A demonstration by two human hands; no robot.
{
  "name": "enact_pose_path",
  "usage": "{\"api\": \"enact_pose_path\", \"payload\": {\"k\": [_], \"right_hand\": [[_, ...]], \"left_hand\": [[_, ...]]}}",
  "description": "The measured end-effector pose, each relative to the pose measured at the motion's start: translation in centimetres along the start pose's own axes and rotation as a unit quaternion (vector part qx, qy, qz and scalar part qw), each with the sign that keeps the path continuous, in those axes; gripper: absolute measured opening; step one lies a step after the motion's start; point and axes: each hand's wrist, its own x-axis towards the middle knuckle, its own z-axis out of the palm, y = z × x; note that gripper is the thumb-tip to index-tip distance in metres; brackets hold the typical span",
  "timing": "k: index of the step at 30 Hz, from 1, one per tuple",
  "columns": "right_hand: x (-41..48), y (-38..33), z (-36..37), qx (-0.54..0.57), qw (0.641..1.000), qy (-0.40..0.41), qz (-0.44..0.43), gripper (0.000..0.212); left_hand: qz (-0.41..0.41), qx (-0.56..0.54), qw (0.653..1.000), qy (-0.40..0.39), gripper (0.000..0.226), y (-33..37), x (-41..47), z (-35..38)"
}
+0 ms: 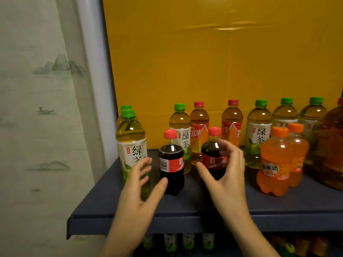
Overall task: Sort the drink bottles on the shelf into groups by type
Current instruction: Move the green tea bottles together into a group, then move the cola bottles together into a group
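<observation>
Two small cola bottles stand at the front of the dark blue shelf (185,210). My left hand (141,184) is open with fingers spread, between a green tea bottle (130,143) and the left cola bottle (171,162), thumb beside the cola. My right hand (226,175) is open and curved around the right cola bottle (211,156), fingers not closed on it. Behind stand another green tea (181,134) and two red tea bottles (198,130) (232,123). To the right are several green teas (259,130) and two orange soda bottles (274,160).
A large brown tea bottle (330,149) stands at the right edge. A yellow board (204,62) backs the shelf. A painted curtain (40,108) hangs on the left. More bottles (187,242) stand on the lower shelf.
</observation>
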Motion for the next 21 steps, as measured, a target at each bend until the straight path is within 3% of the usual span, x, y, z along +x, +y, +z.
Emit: {"api": "enact_pose_path", "payload": {"k": [3, 7, 9, 14, 21], "right_hand": [[1.8, 2.1, -0.7, -0.027, 0.998, -0.001, 0.057, 0.083], [3.5, 4.5, -0.6, 0.058, 0.975, -0.122, 0.177, 0.102], [3.6, 5.4, -0.4, 0.093, 0.960, -0.158, 0.210, 0.093], [3.3, 6.3, 0.0, 0.104, 0.957, -0.140, 0.231, 0.068], [2.0, 5.1, -2.0, 0.065, 0.972, -0.120, 0.191, 0.059]], "left_hand": [[-0.023, 0.041, 0.999, -0.025, 0.089, -0.9, 1.1, 3.1], [-0.027, 0.084, 0.996, 0.020, 0.103, -3.0, 3.4, 5.4], [-0.034, 0.072, 0.996, 0.045, 0.098, -3.4, 4.4, 6.0], [-0.042, 0.058, 0.996, 0.057, 0.060, -4.1, 5.5, 6.6], [0.002, 0.046, 0.999, 0.027, 0.049, -3.0, 3.8, 7.1]]}}
